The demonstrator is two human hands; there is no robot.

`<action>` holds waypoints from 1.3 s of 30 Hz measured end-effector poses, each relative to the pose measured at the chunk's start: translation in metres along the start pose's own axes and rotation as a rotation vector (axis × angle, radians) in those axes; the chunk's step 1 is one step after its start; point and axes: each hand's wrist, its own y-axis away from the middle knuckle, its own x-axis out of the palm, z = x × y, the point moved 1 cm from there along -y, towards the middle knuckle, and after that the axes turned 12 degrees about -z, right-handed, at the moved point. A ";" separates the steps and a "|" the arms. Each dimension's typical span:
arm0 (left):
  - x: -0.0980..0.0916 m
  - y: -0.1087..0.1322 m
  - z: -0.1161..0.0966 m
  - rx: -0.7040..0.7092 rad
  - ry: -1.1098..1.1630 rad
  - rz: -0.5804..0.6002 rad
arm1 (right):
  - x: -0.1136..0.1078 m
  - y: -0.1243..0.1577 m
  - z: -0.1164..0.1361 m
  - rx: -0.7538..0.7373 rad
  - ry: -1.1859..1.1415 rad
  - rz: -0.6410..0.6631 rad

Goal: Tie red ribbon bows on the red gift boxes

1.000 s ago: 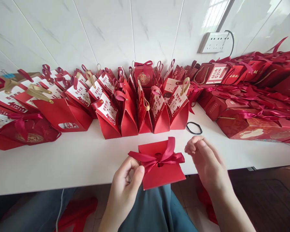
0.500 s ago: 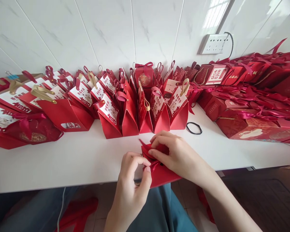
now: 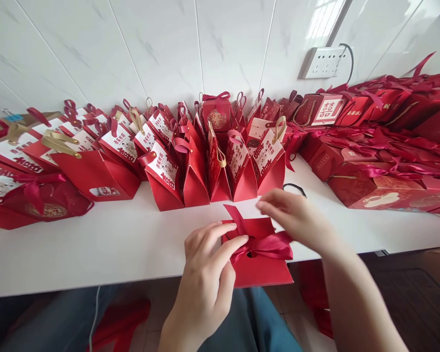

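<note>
A flat red paper gift bag [image 3: 264, 269] with a dark red satin ribbon [image 3: 269, 245] lies at the near edge of the white table [image 3: 113, 244], partly overhanging my lap. My left hand [image 3: 209, 278] pinches the ribbon at the bag's left side, near the hole in its middle. My right hand [image 3: 295, 215] hovers over the bag's top right corner with fingers curled and pinched around a ribbon end. One ribbon tail [image 3: 236, 215] sticks up at the upper left.
A row of standing red gift bags [image 3: 205, 161] with ribbon and gold handles fills the back of the table along the tiled wall. Stacked flat red boxes [image 3: 381, 146] lie at the right. A black hair tie [image 3: 295, 188] rests behind my right hand. A power strip [image 3: 322, 61] hangs on the wall.
My right hand has moved off the bag's middle to the upper right, drawing the ribbon out. The bag is uncovered again, and my left hand has shifted its pinch onto the ribbon.
</note>
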 end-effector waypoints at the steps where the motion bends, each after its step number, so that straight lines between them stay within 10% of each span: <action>1: 0.000 0.000 0.000 0.011 -0.014 0.010 | -0.009 0.001 -0.008 0.010 0.032 -0.057; 10: 0.003 -0.007 0.007 -0.059 0.075 0.081 | -0.035 0.052 -0.043 0.039 -0.166 0.282; 23: 0.001 -0.015 0.013 -0.354 0.425 0.201 | -0.034 0.041 -0.031 -0.110 -0.608 0.028; 30: 0.002 -0.025 0.013 -0.563 0.733 0.255 | -0.028 0.033 -0.018 -0.183 -0.828 0.254; 39: 0.003 -0.034 -0.007 -0.729 0.491 0.182 | -0.042 0.076 -0.022 0.072 -0.194 0.124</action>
